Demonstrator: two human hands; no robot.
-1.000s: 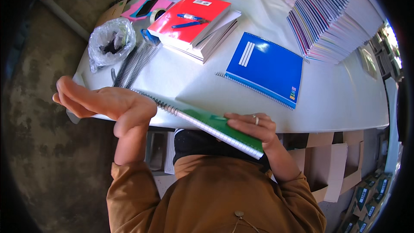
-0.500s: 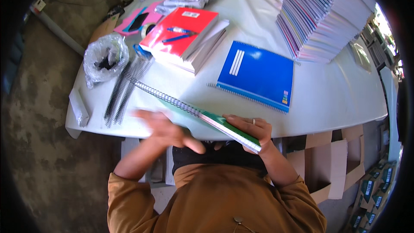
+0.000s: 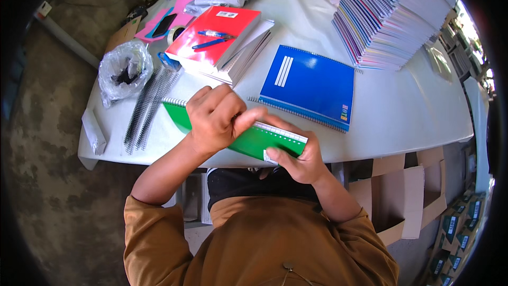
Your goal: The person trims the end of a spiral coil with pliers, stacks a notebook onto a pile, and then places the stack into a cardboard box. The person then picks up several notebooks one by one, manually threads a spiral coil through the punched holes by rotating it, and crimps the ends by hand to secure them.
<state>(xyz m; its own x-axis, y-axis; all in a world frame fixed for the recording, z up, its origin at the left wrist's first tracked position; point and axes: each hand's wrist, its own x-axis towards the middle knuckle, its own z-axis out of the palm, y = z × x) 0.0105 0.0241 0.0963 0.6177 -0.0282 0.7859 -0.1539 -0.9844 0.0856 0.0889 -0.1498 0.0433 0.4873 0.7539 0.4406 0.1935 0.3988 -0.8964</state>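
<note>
A green notebook (image 3: 254, 144) stands tilted at the table's near edge, its row of punched holes along the top. A spiral coil (image 3: 173, 101) runs through the left part of that row, while the holes at the right end show no coil. My right hand (image 3: 302, 160) grips the right end, thumb on the green cover and fingers behind. My left hand (image 3: 218, 119) is closed over the spine at the middle, fingers curled and thumb pointing right; it hides the coil's leading end. Beyond the notebook lies a blue spiral notebook (image 3: 312, 82), with another blue one under it.
Loose spiral coils (image 3: 151, 106) lie left of the notebook, beside a plastic-wrapped roll (image 3: 126, 71). A red-topped stack (image 3: 217, 26) carries pliers (image 3: 209, 45) and a pen. At the far right rises a tall notebook pile (image 3: 381, 26). Cardboard boxes (image 3: 391, 196) stand below the table's right side.
My left hand has risen from below the notebook onto its spine and closed there. The notebook has moved up and turned, showing more of its green cover. My right hand keeps its hold.
</note>
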